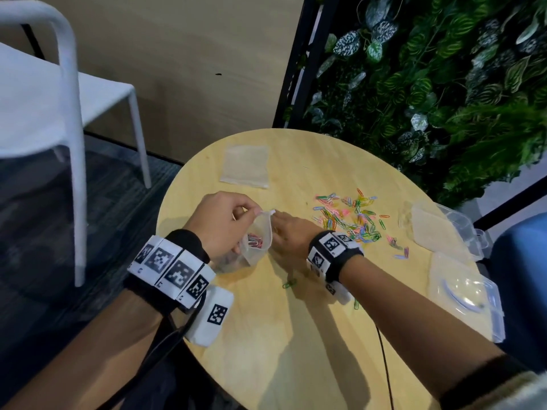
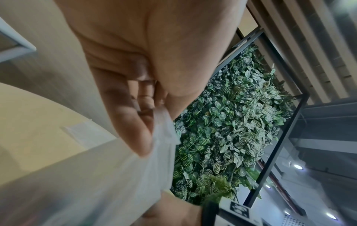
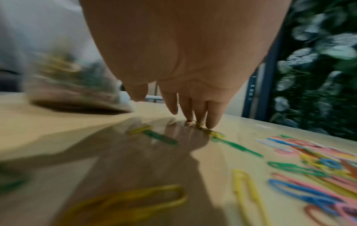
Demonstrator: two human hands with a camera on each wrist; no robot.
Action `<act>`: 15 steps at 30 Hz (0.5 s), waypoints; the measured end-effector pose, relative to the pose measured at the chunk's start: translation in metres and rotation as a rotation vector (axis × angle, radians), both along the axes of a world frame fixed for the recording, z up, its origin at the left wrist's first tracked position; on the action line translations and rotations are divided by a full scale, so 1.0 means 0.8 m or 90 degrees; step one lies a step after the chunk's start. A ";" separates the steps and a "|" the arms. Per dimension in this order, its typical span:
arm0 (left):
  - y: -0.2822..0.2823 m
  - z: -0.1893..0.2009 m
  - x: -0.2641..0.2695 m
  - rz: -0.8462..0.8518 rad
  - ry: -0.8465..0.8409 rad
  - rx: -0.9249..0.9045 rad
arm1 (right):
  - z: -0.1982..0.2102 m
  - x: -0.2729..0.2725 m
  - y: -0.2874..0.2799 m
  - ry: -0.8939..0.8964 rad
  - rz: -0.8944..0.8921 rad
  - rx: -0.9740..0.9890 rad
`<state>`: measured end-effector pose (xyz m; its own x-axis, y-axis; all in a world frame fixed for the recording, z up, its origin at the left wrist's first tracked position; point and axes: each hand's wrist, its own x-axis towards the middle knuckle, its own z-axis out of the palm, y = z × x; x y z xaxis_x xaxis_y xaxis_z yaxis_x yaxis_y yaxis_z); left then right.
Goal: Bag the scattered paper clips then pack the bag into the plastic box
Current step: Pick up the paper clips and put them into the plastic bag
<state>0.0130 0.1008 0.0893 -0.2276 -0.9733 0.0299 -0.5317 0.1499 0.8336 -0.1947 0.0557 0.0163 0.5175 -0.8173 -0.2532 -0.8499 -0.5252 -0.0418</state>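
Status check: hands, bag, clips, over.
Left hand pinches bag rim, some clips inside. Right hand at table, fingertips on a clip. Clip pile still loose. Box open, nothing blocking.

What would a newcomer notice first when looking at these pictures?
Probably the colourful paper clips scattered on the right part of the round wooden table. Next, at the middle, the left hand pinches the rim of a small clear bag that already holds some clips, while the right hand reaches down beside it. A wall of green leaves stands behind the table.
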 end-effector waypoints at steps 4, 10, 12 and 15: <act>0.008 -0.004 0.003 -0.038 0.025 0.044 | -0.030 -0.003 0.050 0.021 0.071 0.023; 0.015 -0.007 -0.005 -0.014 0.051 0.044 | -0.017 -0.070 0.082 0.182 0.036 -0.027; 0.014 -0.006 -0.009 -0.011 0.046 0.037 | -0.011 -0.090 0.073 0.212 -0.057 0.000; 0.013 -0.006 -0.015 -0.007 0.043 0.042 | -0.006 -0.111 0.068 0.184 -0.155 0.071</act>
